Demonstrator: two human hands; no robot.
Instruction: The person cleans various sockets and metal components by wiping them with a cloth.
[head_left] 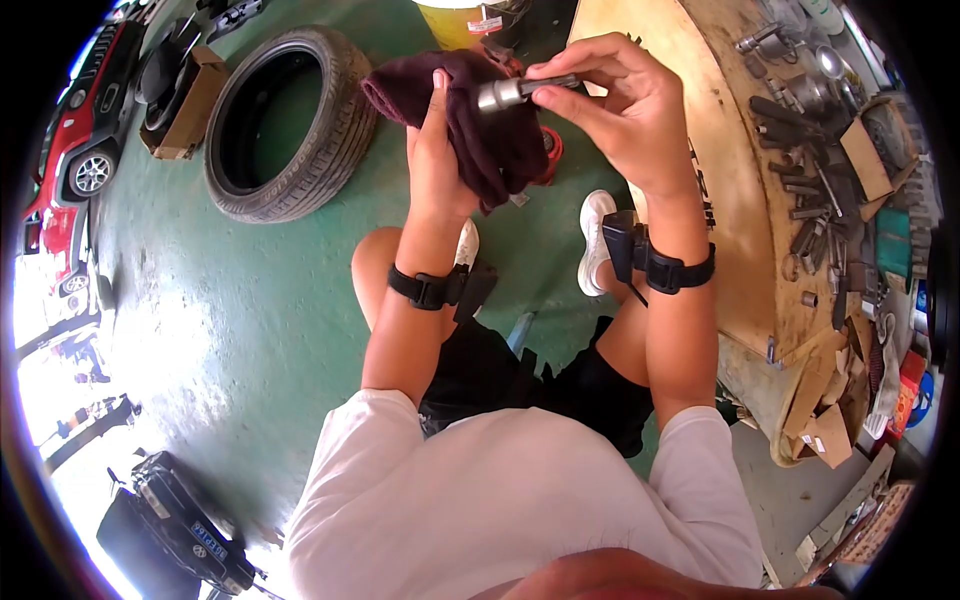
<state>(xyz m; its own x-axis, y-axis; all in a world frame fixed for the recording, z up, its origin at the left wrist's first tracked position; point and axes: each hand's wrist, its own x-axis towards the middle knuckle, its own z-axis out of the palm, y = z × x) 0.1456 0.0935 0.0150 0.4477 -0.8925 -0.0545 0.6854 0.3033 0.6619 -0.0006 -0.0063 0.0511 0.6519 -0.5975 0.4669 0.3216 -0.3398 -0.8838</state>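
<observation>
A dark maroon cloth point(415, 88) is bunched in my left hand point(437, 165), whose thumb presses over its front. Between the thumb and fingers of my right hand point(635, 115) is a metal bit socket point(503, 94), pinched by its thin dark shaft. The socket's wide silver end points left and lies against or just in front of the cloth; I cannot tell whether they touch. Behind the cloth, a red object point(550, 155) on the floor is mostly hidden.
A loose tire point(345, 140) lies on the green floor to the left. At right, a wooden bench point(735, 220) holds many sockets and metal tools point(800, 180). A yellow bucket point(448, 25) stands ahead. Cardboard pieces point(828, 425) fill a bin at the lower right. A red car point(75, 150) is far left.
</observation>
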